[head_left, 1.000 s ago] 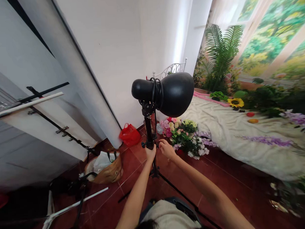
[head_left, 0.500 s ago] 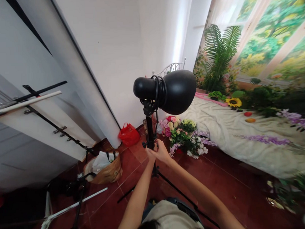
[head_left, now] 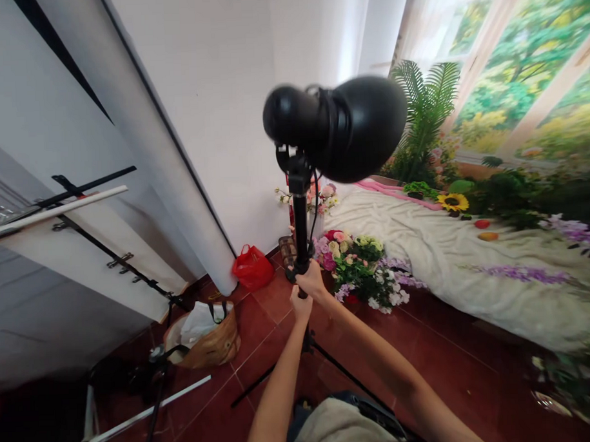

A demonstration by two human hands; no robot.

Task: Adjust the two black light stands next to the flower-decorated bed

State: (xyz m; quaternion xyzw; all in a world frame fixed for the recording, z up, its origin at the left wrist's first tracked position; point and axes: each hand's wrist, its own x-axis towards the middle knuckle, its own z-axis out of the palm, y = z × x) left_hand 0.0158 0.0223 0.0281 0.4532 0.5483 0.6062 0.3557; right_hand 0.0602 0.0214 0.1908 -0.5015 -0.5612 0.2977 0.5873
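A black studio lamp [head_left: 364, 128] with a cable wound round its neck tops an upright black stand [head_left: 301, 227] at mid-view. My right hand [head_left: 310, 278] is wrapped round the pole at a clamp knob. Just below it, my left hand [head_left: 302, 303] grips the same pole. The stand's thin legs spread over the red tiled floor [head_left: 260, 325] near my body.
Flower bunches [head_left: 354, 257] lie right of the stand, beside a cloth-covered bed [head_left: 451, 254]. A red bag [head_left: 253, 267] and a woven basket [head_left: 217, 343] sit to the left. Farther left stand a clipped white panel [head_left: 112, 253] and a white pole [head_left: 156, 409].
The lamp head has risen and looks larger and nearer. My right hand has moved slightly up, and my left hand now shows below it on the pole.
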